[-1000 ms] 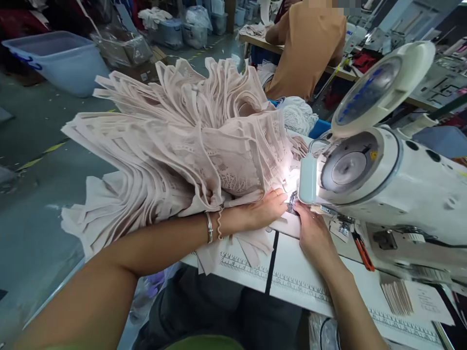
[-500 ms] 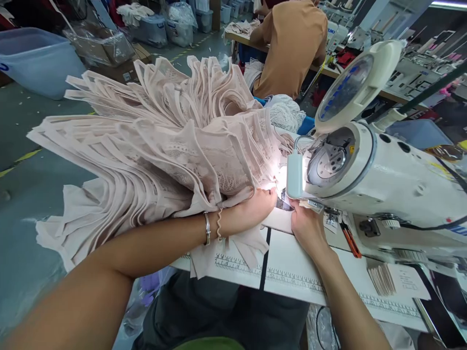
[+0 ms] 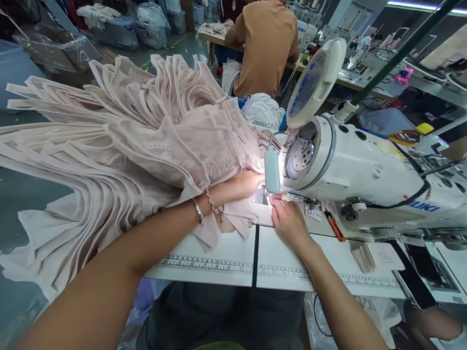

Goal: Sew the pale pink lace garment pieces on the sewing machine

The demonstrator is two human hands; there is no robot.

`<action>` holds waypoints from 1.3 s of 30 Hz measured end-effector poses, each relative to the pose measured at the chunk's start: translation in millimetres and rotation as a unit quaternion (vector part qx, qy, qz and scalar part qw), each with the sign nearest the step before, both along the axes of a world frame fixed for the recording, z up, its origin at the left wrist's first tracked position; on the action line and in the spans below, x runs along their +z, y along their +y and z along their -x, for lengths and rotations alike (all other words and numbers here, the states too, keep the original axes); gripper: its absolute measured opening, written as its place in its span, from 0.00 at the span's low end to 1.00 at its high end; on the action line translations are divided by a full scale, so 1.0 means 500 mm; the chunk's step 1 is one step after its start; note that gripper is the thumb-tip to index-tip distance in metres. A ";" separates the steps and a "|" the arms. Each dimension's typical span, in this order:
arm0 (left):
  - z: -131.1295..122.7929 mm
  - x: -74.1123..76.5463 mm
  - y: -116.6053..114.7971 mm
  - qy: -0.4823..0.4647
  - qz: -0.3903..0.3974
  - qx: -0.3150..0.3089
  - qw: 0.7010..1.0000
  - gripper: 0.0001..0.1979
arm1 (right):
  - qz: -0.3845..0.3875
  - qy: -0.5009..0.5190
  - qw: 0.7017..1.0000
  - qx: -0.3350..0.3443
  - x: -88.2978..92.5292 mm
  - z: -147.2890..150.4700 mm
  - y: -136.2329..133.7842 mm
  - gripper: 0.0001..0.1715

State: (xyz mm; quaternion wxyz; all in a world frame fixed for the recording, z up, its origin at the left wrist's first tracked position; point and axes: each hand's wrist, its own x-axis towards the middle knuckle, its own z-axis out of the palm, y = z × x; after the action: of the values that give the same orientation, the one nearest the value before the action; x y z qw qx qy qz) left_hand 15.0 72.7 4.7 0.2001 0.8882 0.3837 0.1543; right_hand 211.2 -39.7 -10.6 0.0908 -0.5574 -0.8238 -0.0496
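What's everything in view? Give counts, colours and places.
garments: many, pale pink, piled at left
sewing machine: one, white, right foreground
lamp: one, pale green, machine's front end
hand tool: one, orange, beside the machine
table: one, white, beneath the machine
cards: one stack, beige, table's right
bundle: one, white, behind the garments
bins: several, blue, upper-left floor
person: one, brown shirt, top centre
left hand: one, bare, beside garments
right hand: one, bare, below lamp

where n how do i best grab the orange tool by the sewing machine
Probably by the near end of the orange tool, coming from the front of the table with the right hand: it lies lengthwise, that end towards the person, its far end tucked close to the sewing machine.
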 end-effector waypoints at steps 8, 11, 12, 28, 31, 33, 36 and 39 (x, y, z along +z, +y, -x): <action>-0.033 0.042 -0.007 0.056 0.025 0.084 0.995 0.12 | 0.001 0.009 1.000 0.009 0.000 -0.002 -0.007 0.23; -0.005 0.025 -0.053 0.055 0.025 0.075 0.995 0.13 | -0.020 0.005 1.000 0.006 0.003 -0.002 -0.018 0.23; 0.005 0.017 -0.065 0.060 0.019 0.062 0.996 0.12 | -0.021 0.005 1.000 0.006 0.003 -0.003 -0.022 0.24; 0.011 0.006 -0.071 0.095 -0.034 0.031 0.994 0.12 | 0.015 0.019 1.000 0.008 0.005 -0.024 -0.019 0.35; 0.010 0.012 -0.073 0.103 -0.019 0.039 0.994 0.13 | 0.016 0.021 1.000 0.014 0.006 -0.026 -0.019 0.35; 0.008 0.019 -0.074 0.105 -0.010 0.047 0.993 0.13 | 0.016 0.019 1.000 0.015 0.005 -0.026 -0.020 0.37; 0.006 0.024 -0.076 0.102 -0.012 0.047 0.994 0.14 | 0.011 0.013 1.000 0.013 0.004 -0.027 -0.020 0.38; 0.005 0.023 -0.078 0.105 -0.014 0.050 0.993 0.14 | 0.008 0.005 1.000 0.014 0.001 -0.026 -0.020 0.37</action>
State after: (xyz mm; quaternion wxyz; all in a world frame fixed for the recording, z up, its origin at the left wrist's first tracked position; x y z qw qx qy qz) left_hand 12.5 33.7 16.4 0.1384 0.8818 0.4447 0.0750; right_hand 224.2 -49.9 -9.9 0.0917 -0.5464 -0.8316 -0.0391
